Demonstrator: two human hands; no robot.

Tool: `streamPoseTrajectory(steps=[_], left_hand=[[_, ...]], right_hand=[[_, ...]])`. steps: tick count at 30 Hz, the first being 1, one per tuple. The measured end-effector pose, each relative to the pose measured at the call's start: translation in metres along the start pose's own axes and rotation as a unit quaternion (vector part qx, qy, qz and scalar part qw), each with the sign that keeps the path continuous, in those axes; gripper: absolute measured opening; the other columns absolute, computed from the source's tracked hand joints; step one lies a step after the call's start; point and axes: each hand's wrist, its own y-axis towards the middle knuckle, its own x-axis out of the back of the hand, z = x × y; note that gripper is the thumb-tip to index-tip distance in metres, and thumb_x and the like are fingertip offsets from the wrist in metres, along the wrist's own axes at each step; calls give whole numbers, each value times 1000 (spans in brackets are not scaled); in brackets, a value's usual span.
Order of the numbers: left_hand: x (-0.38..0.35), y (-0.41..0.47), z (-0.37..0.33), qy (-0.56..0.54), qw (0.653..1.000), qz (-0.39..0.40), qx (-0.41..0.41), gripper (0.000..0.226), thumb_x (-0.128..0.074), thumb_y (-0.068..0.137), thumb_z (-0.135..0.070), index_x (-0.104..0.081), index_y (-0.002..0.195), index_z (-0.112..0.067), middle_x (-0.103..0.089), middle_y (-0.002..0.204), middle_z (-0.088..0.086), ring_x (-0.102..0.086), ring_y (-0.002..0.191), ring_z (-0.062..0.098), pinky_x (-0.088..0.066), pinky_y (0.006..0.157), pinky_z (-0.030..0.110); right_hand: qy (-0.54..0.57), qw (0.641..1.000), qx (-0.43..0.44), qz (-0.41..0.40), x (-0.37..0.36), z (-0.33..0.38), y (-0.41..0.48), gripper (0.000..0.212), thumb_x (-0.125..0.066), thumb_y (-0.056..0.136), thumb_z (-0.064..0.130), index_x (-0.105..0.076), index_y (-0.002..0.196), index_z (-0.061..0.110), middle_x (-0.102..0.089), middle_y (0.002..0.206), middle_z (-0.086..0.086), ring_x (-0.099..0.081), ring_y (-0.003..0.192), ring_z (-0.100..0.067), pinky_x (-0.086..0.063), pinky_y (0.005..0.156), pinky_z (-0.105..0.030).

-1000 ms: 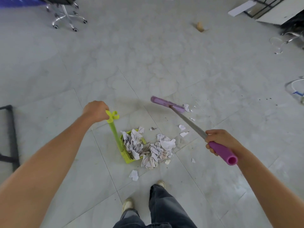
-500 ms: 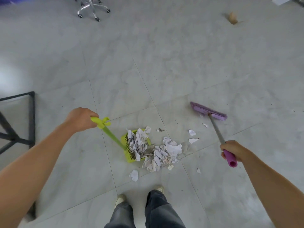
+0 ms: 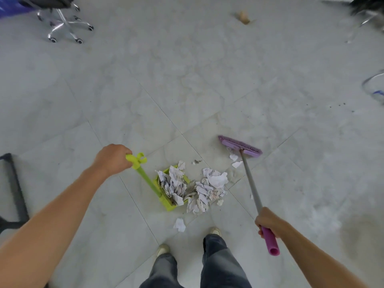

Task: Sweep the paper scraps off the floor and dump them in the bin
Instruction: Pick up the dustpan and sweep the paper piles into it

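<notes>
My left hand [image 3: 112, 159] grips the top of the lime-green dustpan handle [image 3: 145, 177]. The dustpan [image 3: 169, 205] stands on the floor, with crumpled paper scraps [image 3: 174, 183] in it. A second heap of scraps [image 3: 209, 188] lies just right of its mouth. My right hand [image 3: 269, 222] holds the purple grip of the broom, whose grey shaft [image 3: 250, 181] runs up to the purple broom head [image 3: 240, 146]. Two small scraps [image 3: 235, 161] lie right below the head. One loose scrap [image 3: 179, 224] lies near my feet. No bin is in view.
An office chair base [image 3: 66, 28] on castors stands at the far left. A black metal frame [image 3: 14, 190] is at the left edge. A small brown object [image 3: 243, 17] lies on the floor far ahead. A white ring-shaped object [image 3: 374, 88] is at the right edge.
The broom head has swung from beside the small scraps out to the right, and now rests just beyond them. The dustpan stays in place; my view has shifted.
</notes>
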Motion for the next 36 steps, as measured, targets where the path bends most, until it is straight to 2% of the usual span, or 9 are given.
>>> streamPoseTrajectory(steps=[3,7,11,14,16,19,26,29,36], left_hand=[[-3,0,0,-10,1000,-12,-19,9,-61,77,-16,-59,68,-16,-54,70,7,-53,76,29,-35,61,24],[-4,-2,0,-19,999,-24,-37,5,-60,75,-11,-59,70,-11,-47,60,5,-49,71,28,-32,56,23],[-3,-4,-3,-29,998,-20,-44,19,-59,75,-6,-47,60,-10,-39,55,2,-48,70,29,-30,54,23],[-4,-5,-3,-38,998,-17,-41,29,-59,73,-4,-40,53,-13,-39,54,3,-47,68,29,-29,53,22],[-4,-6,-2,-43,998,-15,-35,28,-59,73,-5,-40,53,-13,-40,55,3,-48,68,29,-31,54,23],[-4,-9,-3,-49,998,-10,-31,27,-59,73,-5,-41,54,-12,-41,55,2,-48,68,28,-32,55,23],[-3,-12,-3,-47,999,-12,-24,27,-58,74,-4,-41,55,-12,-41,56,2,-48,69,28,-33,55,22],[-5,-10,2,-44,999,-14,-28,24,-58,73,-4,-43,56,-12,-41,55,3,-47,67,28,-27,48,18],[-4,-9,26,-22,999,5,-23,13,-60,75,-8,-53,65,-12,-44,58,2,-49,67,27,-28,49,18]], right_hand=[[10,1000,16,24,-48,-7,-47,26,-42,83,-8,-35,106,2,-49,80,-15,-53,55,-17,-47,43,-23],[70,995,22,66,-85,-9,-103,20,-46,83,-4,-38,100,5,-50,80,-14,-51,52,-14,-47,41,-21],[118,988,39,94,-79,-17,-146,13,-48,80,-7,-42,83,5,-51,62,-10,-47,38,-13,-40,38,-19],[130,987,58,71,-42,-27,-167,15,-48,79,-9,-51,93,-4,-49,47,-7,-43,32,-14,-35,33,-18],[104,991,69,51,-25,-31,-177,27,-49,79,-9,-53,106,-2,-49,47,-8,-43,32,-15,-35,32,-18],[25,995,90,37,-38,-16,-185,33,-50,80,-5,-53,108,10,-49,52,-7,-45,33,-14,-37,34,-19],[-90,988,128,9,-75,25,-143,37,-46,80,-2,-47,117,3,-48,70,-7,-49,46,-15,-43,36,-22],[-123,986,116,10,-77,15,-137,43,-44,80,-2,-47,123,5,-48,73,-7,-50,51,-17,-45,39,-22],[-168,983,77,-10,-51,-35,-159,59,-41,85,-3,-32,140,15,-44,68,-4,-44,44,-11,-40,36,-18]])
